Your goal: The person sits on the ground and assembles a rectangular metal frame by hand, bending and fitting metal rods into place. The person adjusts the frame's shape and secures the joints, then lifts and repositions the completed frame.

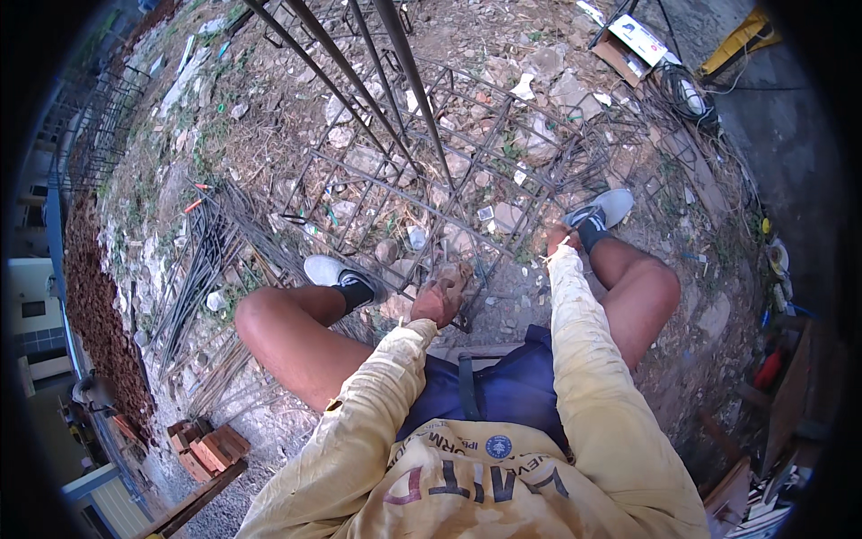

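Note:
A grid of thin steel reinforcing bars (364, 180) lies over the rubble in front of me, with several long upright bars (395, 76) rising from it. My left hand (437, 303) is low at the grid's near edge, fingers curled closed beside a dark bar end and a tan, stone-like lump. What it grips is hidden. My right hand (560, 238) is closed by the grid's right near corner, next to my right shoe (612, 208). Anything in that fist is too small to make out. My left shoe (334, 272) stands left of the left hand.
Loose cut rods (211, 242) lie in a bundle at the left. Red bricks (211, 449) are stacked at the lower left. An open cardboard box (628, 49), a coil of dark cable (687, 94) and a yellow object (741, 40) are at the far right. Stones cover the ground.

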Motion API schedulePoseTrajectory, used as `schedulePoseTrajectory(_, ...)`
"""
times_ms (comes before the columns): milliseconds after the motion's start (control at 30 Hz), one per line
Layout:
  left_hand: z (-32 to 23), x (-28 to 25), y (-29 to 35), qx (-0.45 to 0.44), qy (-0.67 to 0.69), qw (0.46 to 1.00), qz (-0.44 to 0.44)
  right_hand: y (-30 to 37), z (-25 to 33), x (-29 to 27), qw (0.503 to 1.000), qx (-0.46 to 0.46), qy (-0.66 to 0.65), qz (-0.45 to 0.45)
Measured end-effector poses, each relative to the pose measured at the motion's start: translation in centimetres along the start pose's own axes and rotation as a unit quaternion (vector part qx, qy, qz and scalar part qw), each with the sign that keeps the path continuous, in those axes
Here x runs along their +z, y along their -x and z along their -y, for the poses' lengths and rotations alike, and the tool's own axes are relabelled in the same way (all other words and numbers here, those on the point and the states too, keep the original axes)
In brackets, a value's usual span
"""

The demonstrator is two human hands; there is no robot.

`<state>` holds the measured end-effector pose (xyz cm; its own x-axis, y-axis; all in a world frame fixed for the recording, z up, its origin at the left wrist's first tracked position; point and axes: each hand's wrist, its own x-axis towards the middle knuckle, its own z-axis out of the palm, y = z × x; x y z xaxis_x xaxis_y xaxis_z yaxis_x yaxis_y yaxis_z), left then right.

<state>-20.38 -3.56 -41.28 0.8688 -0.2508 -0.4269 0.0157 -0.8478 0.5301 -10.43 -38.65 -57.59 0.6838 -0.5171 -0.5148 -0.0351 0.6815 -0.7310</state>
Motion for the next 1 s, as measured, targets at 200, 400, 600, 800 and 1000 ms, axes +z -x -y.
schedulePoseTrajectory(200,-1.5,-1.2,3.9,0.067,-0.190,0.961,0.189,3.0,-6.6,2.1,0.974,-0.093,0.204,-0.025)
schedulePoseTrajectory(400,-1.3,-1.6,3.6,0.062,-0.189,0.944,0.264,10.4,-2.0,9.0,0.984,0.069,0.157,-0.050)
schedulePoseTrajectory(600,-1.9,-2.4,4.6,0.096,-0.183,0.956,0.206,14.4,2.1,13.0,0.980,0.026,0.194,-0.026)
schedulePoseTrajectory(800,-4.1,-6.2,6.2,0.104,-0.170,0.966,0.165,15.9,5.0,15.4,0.990,0.003,0.139,-0.022)
schedulePoseTrajectory(1000,-7.6,-12.2,8.2,0.108,-0.095,0.982,0.121,18.4,10.8,19.5,0.991,-0.002,0.099,0.091)
